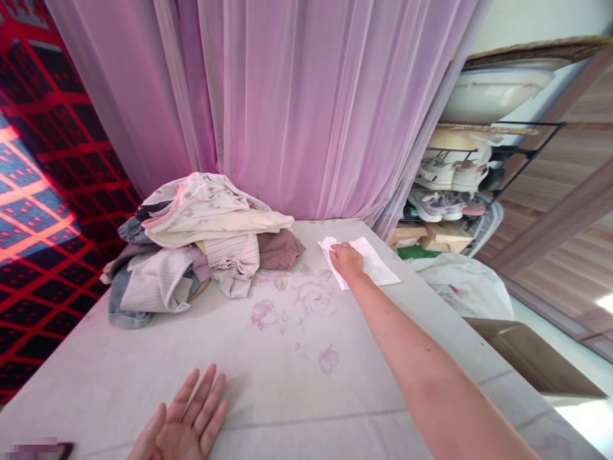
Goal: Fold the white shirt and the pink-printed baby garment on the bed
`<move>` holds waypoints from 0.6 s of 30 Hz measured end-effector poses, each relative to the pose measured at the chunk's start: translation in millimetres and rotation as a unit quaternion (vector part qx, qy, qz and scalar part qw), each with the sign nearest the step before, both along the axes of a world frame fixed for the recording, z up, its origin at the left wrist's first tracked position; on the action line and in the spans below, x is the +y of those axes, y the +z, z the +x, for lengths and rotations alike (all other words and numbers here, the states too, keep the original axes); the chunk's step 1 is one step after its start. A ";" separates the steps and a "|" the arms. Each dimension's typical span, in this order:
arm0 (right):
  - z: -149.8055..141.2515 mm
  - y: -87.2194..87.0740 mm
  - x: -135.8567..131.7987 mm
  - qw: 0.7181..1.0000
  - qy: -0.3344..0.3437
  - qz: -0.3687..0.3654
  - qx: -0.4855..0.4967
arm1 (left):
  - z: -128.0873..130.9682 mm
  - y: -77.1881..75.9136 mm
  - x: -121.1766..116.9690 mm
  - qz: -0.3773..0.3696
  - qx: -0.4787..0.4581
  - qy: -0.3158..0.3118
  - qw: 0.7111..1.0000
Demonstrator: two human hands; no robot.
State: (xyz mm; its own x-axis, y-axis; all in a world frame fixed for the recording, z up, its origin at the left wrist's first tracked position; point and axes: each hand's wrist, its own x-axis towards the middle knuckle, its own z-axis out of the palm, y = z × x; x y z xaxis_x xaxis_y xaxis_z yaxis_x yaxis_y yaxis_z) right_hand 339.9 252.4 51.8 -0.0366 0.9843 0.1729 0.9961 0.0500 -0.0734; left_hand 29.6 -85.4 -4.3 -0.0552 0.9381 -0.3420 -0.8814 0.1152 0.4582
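Two hands in view: the right hand (345,260) is bunched down on a white wipe (377,266), pressing it firmly on the rose-print cover (287,358) just beside a heap of clothes (201,249), while the left hand (184,415) lies open, fingers spread, holding nothing

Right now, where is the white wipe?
In the head view, the white wipe lies on the pale floral sheet under the right hand, just right of the heap of clothes, near the sheet's far corner.

There went the right hand (345,259), pressing a white cloth (373,263) onto the floral sheet (287,358), left hand (184,415) splayed open, clothes (201,243) heaped nearby!
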 end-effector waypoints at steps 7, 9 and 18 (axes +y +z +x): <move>0.0 -7.9 9.8 1.000 0.006 0.001 -0.003 | 1.6 4.1 -1.3 -0.005 0.011 0.002 1.000; 5.9 -3.6 16.3 1.000 -0.022 0.016 0.001 | 0.7 1.6 -1.9 0.000 0.006 -0.001 1.000; -6.0 -18.2 11.9 0.997 0.048 -0.057 0.004 | 0.9 4.3 -2.6 -0.001 -0.004 -0.001 1.000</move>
State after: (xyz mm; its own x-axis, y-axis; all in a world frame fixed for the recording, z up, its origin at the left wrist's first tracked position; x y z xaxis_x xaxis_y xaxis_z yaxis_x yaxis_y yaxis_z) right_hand 333.9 264.3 33.6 -0.1298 0.9897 0.0605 0.9865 0.1351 -0.0927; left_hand 30.5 -87.9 0.0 -0.0507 0.9374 -0.3446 -0.8851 0.1176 0.4502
